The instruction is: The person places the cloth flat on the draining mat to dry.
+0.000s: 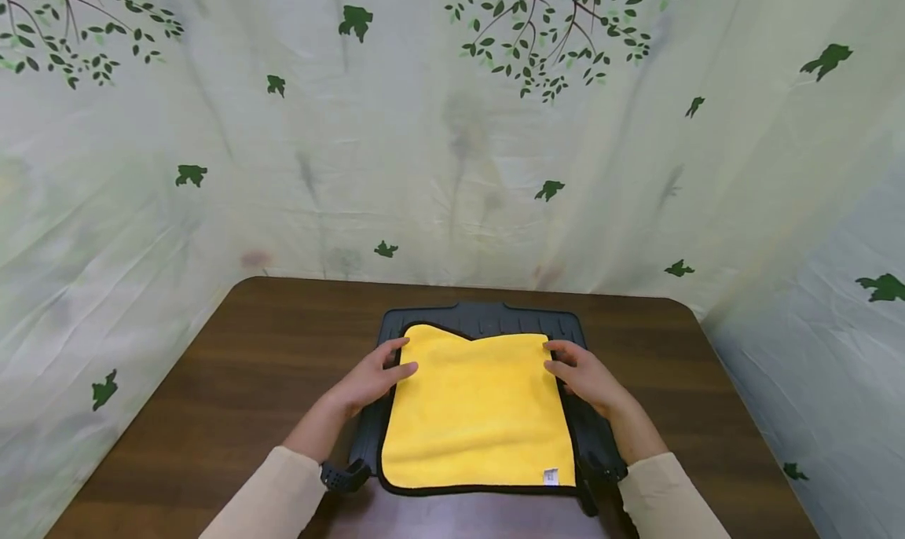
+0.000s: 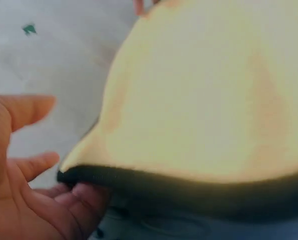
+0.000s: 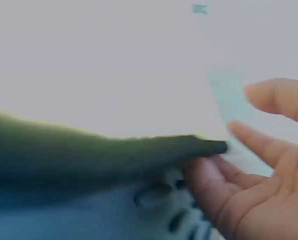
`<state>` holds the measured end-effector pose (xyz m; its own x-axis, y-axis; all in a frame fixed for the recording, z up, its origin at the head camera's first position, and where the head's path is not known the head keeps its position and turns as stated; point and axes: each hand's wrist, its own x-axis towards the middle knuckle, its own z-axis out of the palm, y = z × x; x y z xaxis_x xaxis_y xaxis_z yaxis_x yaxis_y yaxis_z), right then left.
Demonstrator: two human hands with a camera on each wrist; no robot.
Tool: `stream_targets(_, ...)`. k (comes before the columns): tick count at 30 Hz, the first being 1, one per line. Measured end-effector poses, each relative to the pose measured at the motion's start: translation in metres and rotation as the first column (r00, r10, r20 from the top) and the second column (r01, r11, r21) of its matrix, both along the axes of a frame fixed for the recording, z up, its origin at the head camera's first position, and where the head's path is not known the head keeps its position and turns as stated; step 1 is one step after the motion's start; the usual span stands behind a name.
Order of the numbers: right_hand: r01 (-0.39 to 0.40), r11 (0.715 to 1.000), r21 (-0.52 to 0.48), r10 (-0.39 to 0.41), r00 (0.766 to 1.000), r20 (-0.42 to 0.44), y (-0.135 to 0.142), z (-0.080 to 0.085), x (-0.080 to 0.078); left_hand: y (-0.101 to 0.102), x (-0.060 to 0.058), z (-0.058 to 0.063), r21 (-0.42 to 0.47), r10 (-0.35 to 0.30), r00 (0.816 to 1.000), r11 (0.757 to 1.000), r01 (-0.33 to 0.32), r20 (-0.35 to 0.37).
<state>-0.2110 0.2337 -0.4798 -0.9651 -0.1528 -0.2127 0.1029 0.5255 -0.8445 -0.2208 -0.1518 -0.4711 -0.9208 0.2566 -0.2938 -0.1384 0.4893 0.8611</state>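
A yellow towel (image 1: pixel 481 405) with black edging and a small white tag hangs spread between both hands, its top edge sagging in the middle. My left hand (image 1: pixel 378 375) holds its upper left corner. In the left wrist view, some fingers (image 2: pixel 88 200) lie under the black edge, while the thumb stands apart from the towel. At the upper right corner, my right hand (image 1: pixel 583 374) holds the other side. In the right wrist view, fingers (image 3: pixel 206 175) sit beneath the dark edge with the thumb off it. A dark grey ribbed plastic board (image 1: pixel 481 317) shows behind the towel, mostly hidden.
Everything is over a brown wooden table (image 1: pixel 297 342) with rounded far corners. A pale, shiny surface (image 1: pixel 488 515) shows below the towel. A white curtain (image 1: pixel 424 154) printed with leaves and branches surrounds the back and sides.
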Motion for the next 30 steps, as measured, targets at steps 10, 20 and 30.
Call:
stream_targets(10, 0.034, 0.996, 0.079, -0.024, 0.992, -0.124, -0.01, 0.009, -0.04, 0.014, -0.037, 0.003, -0.08, -0.024, 0.991, 0.997, 0.014, -0.129)
stream_targets(20, -0.033, 0.979, 0.2, 0.037, 0.999, -0.015, -0.005, 0.0, -0.02, 0.003, -0.006, 0.0, -0.146, -0.074, 0.997, 0.987, 0.07, -0.025)
stream_targets(30, 0.015, 1.0, -0.018, -0.014, 1.0, 0.019, 0.003, -0.01, -0.02, -0.006, 0.022, 0.008, -0.034, -0.269, 0.956, 0.961, 0.275, 0.12)
